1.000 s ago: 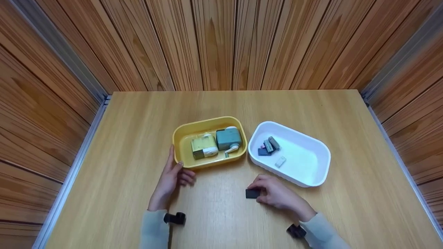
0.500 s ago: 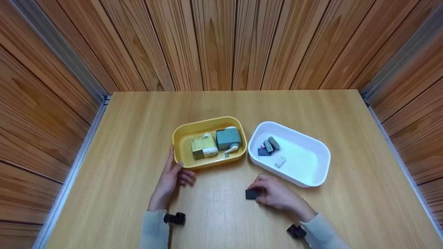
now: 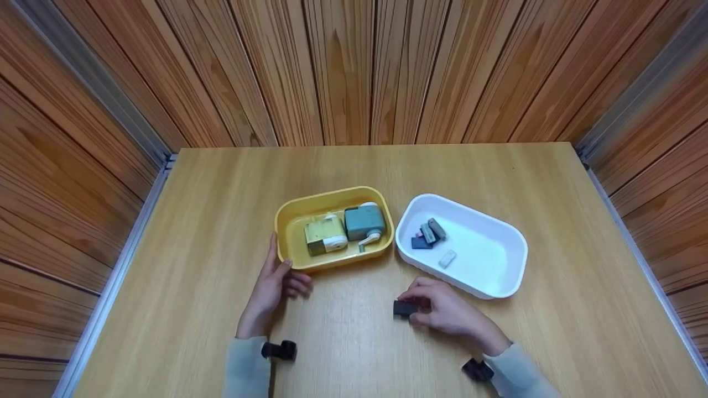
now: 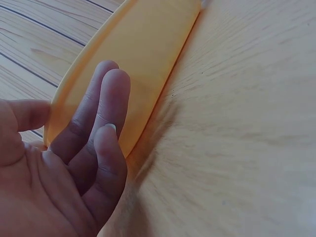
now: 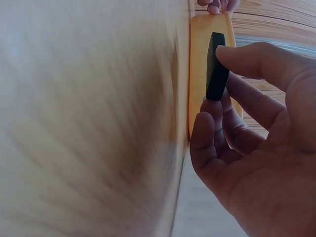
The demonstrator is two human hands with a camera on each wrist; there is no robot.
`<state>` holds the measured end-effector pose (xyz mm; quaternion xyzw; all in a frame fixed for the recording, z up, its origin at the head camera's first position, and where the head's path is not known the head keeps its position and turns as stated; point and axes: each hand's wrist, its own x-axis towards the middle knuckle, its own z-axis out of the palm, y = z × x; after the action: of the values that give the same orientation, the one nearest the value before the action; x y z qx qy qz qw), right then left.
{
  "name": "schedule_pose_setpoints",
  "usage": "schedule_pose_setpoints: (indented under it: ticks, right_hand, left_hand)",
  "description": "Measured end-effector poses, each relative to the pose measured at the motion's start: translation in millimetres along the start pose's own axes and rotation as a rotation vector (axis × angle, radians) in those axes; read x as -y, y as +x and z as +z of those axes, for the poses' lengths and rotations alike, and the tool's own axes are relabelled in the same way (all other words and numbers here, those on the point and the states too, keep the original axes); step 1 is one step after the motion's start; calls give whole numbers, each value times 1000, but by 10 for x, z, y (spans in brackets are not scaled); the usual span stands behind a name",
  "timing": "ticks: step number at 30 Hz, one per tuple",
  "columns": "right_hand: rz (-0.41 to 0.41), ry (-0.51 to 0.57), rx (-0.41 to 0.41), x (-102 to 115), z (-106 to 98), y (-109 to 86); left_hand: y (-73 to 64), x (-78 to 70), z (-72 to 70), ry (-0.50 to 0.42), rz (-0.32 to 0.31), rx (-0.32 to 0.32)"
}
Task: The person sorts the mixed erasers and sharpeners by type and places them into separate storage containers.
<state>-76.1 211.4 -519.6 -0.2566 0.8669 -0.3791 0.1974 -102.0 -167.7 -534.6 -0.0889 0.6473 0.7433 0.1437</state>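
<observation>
My right hand point(image 3: 442, 309) pinches a small black eraser point(image 3: 405, 309) between thumb and fingers, in front of the white tub. The right wrist view shows the thumb on one side of the eraser point(image 5: 216, 66) and fingertips on the other. My left hand point(image 3: 271, 282) holds the near left corner of the yellow tub point(image 3: 332, 197), thumb over the rim and index finger along the outer wall. Its other fingers point(image 4: 113, 98) stand loosely in front of the tub's side. Inside the yellow tub lie a yellow-and-white pencil sharpener point(image 3: 326, 233) and a teal crank pencil sharpener point(image 3: 364, 222).
The white tub point(image 3: 487, 254) stands right beside the yellow one, with several small eraser-like blocks point(image 3: 428, 232) at its left end and a whitish block point(image 3: 447, 258) nearer. Both tubs are on a wooden table point(image 3: 182, 265) with wood-panelled walls point(image 3: 348, 72) around it.
My right hand has tilted the black eraser slightly, and its wrist has shifted a little to the right. The left hand and both tubs look the same.
</observation>
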Motion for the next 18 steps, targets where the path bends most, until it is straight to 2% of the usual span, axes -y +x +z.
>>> schedule_pose_setpoints:
  ticks: [14, 18]
  right_hand:
    - [1, 14, -38, 101, -132, -47]
    - [-23, 20, -64, 123, -174, -56]
  left_hand:
    - [-2, 1, -1, -15, -12, -8]
    - [-4, -2, 0, -9, -8, -9]
